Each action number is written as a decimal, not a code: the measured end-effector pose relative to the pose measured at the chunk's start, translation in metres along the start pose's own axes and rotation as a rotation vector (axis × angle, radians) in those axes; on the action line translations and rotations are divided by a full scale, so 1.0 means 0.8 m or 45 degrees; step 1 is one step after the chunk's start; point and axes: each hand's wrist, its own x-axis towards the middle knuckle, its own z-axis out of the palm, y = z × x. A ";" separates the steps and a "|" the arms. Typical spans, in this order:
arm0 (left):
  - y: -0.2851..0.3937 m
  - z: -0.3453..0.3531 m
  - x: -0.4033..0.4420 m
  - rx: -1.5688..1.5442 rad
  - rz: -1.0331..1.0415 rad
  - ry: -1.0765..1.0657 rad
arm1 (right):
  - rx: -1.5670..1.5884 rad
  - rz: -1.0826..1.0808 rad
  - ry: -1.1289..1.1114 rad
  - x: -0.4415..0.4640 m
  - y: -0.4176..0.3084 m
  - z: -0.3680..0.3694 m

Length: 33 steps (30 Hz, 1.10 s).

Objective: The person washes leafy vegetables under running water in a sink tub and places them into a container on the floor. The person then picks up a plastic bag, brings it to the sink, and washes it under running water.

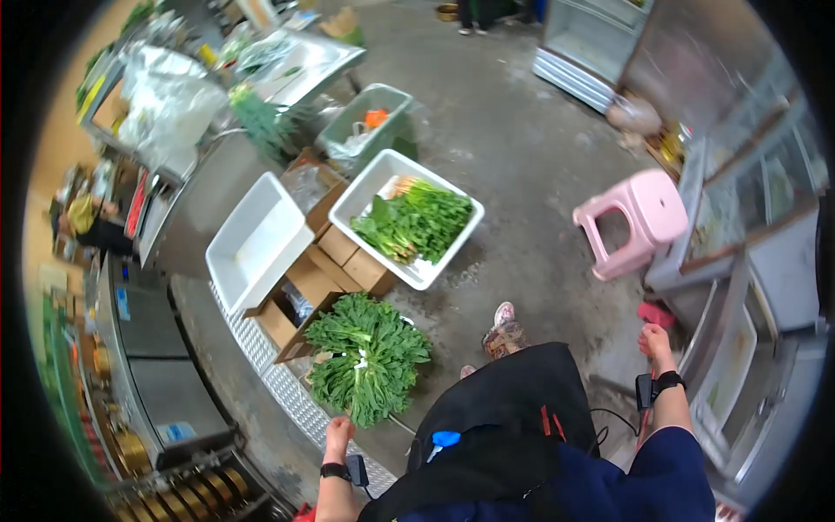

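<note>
At the lower middle-left, my left hand (339, 431) hangs with its fingers curled in and nothing visible in them. Just beyond it a large bunch of leafy greens (370, 357) rests beside the cardboard boxes, apart from the hand. My right hand (656, 341) is out to the right, closed in a loose fist that looks empty. A small red object (654, 314) appears just past its knuckles; whether they touch is unclear. Ahead, a white tub (477, 228) holds bundles of green leafy vegetables (417, 217). Both wrists wear dark bands.
A pink stool (639, 217) stands at right, near glass-door cabinets (765, 183). An empty white tub (257, 239) leans on open cardboard boxes (300, 300). Behind are a green bin (391, 104) and a metal sink (317, 61). Another person (87, 217) is far left.
</note>
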 end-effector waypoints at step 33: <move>0.076 0.716 -0.594 1.135 1.558 -1.123 | -0.005 -0.564 0.496 -0.436 0.407 -0.504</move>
